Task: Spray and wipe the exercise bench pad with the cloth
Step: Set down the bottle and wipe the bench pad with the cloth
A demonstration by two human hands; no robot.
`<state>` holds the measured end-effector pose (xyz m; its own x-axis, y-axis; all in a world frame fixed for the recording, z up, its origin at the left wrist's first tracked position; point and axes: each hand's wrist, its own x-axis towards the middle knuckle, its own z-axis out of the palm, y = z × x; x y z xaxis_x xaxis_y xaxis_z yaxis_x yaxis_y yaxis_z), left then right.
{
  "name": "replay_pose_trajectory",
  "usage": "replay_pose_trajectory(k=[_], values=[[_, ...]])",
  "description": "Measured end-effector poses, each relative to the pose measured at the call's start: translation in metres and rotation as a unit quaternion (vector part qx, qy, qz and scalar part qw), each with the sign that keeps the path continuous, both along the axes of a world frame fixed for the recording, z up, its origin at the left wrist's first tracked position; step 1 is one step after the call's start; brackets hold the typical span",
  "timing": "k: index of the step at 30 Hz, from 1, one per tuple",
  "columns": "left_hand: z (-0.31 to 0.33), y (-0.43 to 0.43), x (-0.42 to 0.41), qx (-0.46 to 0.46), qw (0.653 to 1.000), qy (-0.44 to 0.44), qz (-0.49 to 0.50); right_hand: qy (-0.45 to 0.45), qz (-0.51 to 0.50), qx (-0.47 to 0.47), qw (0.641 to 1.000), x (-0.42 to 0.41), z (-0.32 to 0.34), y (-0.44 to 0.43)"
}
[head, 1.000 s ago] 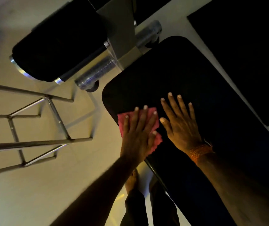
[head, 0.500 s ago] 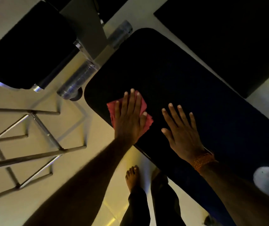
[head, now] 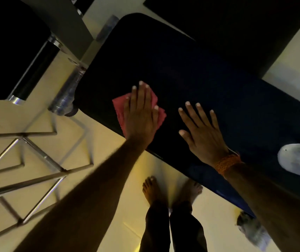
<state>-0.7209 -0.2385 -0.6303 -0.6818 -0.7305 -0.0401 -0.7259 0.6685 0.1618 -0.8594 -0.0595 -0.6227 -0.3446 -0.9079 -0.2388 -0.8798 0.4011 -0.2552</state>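
Note:
The black exercise bench pad (head: 191, 70) runs diagonally from upper left to lower right. A red cloth (head: 120, 108) lies flat on its near left part, and my left hand (head: 142, 115) presses down on it with fingers straight and together. My right hand (head: 200, 130) rests flat on the bare pad just to the right of the cloth, fingers spread, holding nothing; an orange band circles that wrist. A pale translucent spray bottle (head: 298, 160) stands on the pad at the far right edge of view.
A steel rack (head: 36, 151) of thin bars stands on the pale floor to the left. A black roller pad (head: 9, 48) and ribbed foot pegs (head: 65, 95) sit at the bench's far end. My bare feet (head: 153, 190) stand beside the bench. A dark mat (head: 245, 24) lies beyond.
My left hand has slid the cloth away from me along the pad, farther from my right hand. The view has shifted, bringing the spray bottle into sight at the right.

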Motion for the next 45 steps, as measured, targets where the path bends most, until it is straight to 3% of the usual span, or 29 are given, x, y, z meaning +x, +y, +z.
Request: replay_pose_trajectory(k=[5,8,11,14,16,18,20,21,24,26,31,35,37,40,42,45], values=[[-0.004,0.066,0.041,0.034,0.986,-0.003,-0.163,-0.005,-0.007,-0.003,1.000,0.001,-0.001,0.019],[-0.004,0.044,0.025,-0.024,0.995,0.004,-0.094,-0.012,-0.005,-0.010,1.000,0.001,-0.001,0.024],[-0.003,0.075,0.017,0.021,0.999,0.027,0.003,-0.020,-0.023,-0.016,0.999,0.000,-0.002,0.033],[-0.005,0.118,0.033,0.058,0.994,0.039,-0.086,-0.028,-0.043,-0.023,0.998,-0.002,-0.001,0.042],[-0.008,0.105,0.036,0.027,0.991,0.044,-0.120,-0.032,-0.046,-0.025,0.998,-0.004,0.000,0.052],[-0.010,0.085,0.023,-0.012,0.997,0.058,-0.050,-0.027,-0.042,-0.030,0.998,-0.006,-0.001,0.061],[-0.006,0.097,0.009,-0.002,0.997,0.063,0.049,-0.026,-0.045,-0.032,0.998,-0.010,-0.003,0.073],[-0.006,0.117,0.006,0.017,0.996,0.075,0.054,-0.024,-0.050,-0.032,0.998,-0.011,-0.004,0.078],[-0.006,0.170,0.019,0.070,0.992,0.084,-0.064,-0.024,-0.054,-0.030,0.998,-0.016,-0.005,0.093],[-0.009,0.157,0.026,0.059,0.989,0.082,-0.110,-0.022,-0.042,-0.029,0.998,-0.015,-0.004,0.102],[-0.004,0.161,0.007,0.039,0.996,0.079,-0.016,-0.023,-0.032,-0.029,0.999,-0.013,-0.004,0.111],[-0.009,0.193,0.022,0.039,0.986,0.050,-0.151,-0.025,-0.042,-0.026,0.998,-0.016,0.000,0.111],[-0.012,0.160,0.016,-0.014,0.993,0.055,-0.108,-0.028,-0.047,-0.022,0.998,-0.017,0.001,0.113],[-0.006,0.116,-0.007,-0.033,0.995,0.046,0.084,-0.032,-0.053,-0.023,0.998,-0.018,0.000,0.115],[-0.005,0.130,-0.010,-0.024,0.996,0.045,0.076,-0.034,-0.054,-0.024,0.998,-0.018,0.001,0.112],[-0.002,0.175,0.002,0.007,0.998,0.060,-0.029,-0.039,-0.062,-0.031,0.997,-0.023,0.007,0.102]])
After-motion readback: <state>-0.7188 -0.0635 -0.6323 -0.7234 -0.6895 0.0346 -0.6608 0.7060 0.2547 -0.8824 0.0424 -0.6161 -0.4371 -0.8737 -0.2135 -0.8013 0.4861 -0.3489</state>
